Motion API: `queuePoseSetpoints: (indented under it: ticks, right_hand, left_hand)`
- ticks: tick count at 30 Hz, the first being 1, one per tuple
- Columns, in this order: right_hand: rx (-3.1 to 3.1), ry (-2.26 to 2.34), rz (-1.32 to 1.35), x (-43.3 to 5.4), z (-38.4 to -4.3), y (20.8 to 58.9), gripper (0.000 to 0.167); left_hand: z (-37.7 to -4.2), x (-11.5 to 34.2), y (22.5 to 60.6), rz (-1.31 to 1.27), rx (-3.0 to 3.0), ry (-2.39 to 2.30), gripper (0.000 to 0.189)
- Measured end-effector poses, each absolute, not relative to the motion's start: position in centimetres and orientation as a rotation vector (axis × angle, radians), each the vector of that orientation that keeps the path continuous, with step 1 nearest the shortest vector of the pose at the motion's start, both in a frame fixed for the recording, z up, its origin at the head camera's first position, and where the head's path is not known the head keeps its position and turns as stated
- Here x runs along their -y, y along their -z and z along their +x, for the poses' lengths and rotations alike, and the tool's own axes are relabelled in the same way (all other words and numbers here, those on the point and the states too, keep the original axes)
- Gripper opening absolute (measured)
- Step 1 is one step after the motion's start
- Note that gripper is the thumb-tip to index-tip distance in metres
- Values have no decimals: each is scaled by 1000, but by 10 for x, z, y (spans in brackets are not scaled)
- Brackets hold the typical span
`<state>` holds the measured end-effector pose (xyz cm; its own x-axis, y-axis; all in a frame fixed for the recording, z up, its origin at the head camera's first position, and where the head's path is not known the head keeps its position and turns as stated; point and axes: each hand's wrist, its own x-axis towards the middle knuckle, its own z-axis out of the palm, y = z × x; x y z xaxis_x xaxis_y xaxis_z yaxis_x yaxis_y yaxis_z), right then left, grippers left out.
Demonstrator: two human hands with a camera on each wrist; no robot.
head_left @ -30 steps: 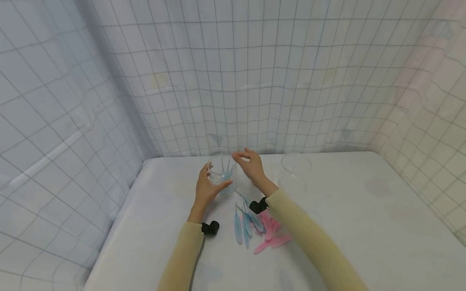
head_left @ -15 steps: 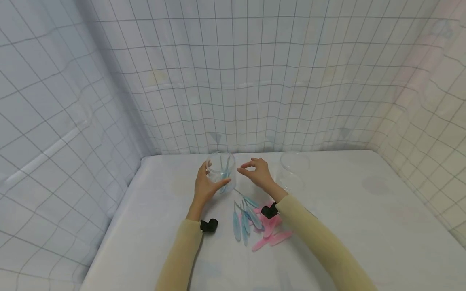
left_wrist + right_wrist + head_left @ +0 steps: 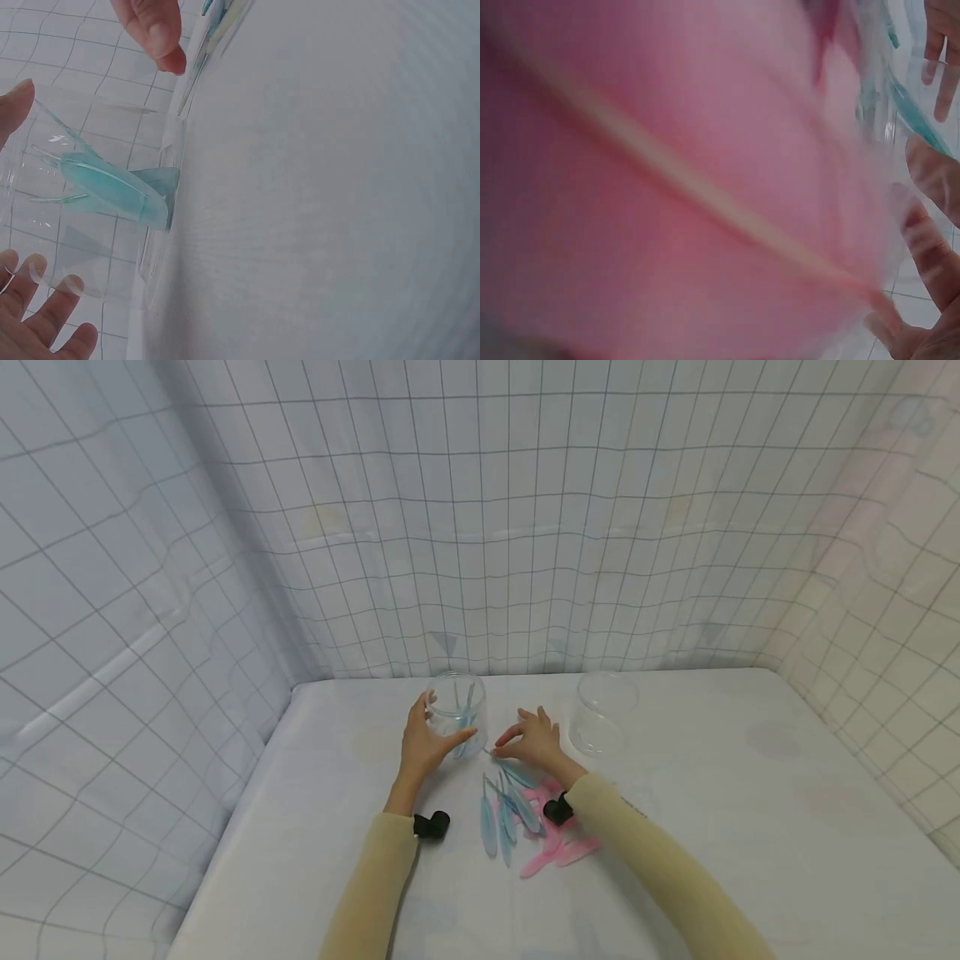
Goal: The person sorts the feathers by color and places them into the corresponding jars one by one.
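Observation:
My left hand point(image 3: 422, 747) holds a clear jar point(image 3: 444, 713) that stands upright on the table, thumb on one side and fingers on the other. Several blue feathers point(image 3: 105, 184) lean inside it, quills toward the mouth. Just right of the jar, my right hand point(image 3: 534, 743) is low over the table, its thumb and index fingertips close together at the quill end of a loose blue feather point(image 3: 517, 773). A small gap shows between those fingertips in the right wrist view. Closer to me lie more blue feathers point(image 3: 489, 831), beside several pink feathers point(image 3: 577, 850).
A second clear jar point(image 3: 602, 720) stands to the right, behind my right forearm. A large blurred pink feather point(image 3: 667, 187) fills much of the right wrist view. White cloth covers the table point(image 3: 735, 793), and gridded curtains point(image 3: 510, 527) close off the back and sides.
My right hand has left the mouth of the held jar and come down to the right, to the loose blue feather's quill. The left hand stays around its jar.

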<state>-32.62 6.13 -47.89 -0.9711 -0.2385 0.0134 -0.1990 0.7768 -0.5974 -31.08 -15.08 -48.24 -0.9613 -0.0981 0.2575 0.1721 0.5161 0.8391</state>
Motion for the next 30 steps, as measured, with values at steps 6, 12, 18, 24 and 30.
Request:
queuePoseSetpoints:
  ticks: [6,12,18,24,30]
  right_hand:
    - [-2898,948,-357,-60,-325,482,16]
    - [-2897,871,-364,-58,-322,480,18]
    - [-2879,826,-387,-59,-318,477,19]
    - [-2888,757,-500,-60,-312,475,17]
    - [-2911,659,-630,-60,-307,473,18]
  left_hand:
    - [-312,151,482,-73,2482,1415,101]
    - [-311,152,482,-76,2479,1420,101]
    - [-311,151,483,-77,2489,1407,100]
    - [-309,150,483,-69,2490,1407,101]
    - [-309,150,483,-71,2487,1399,102]
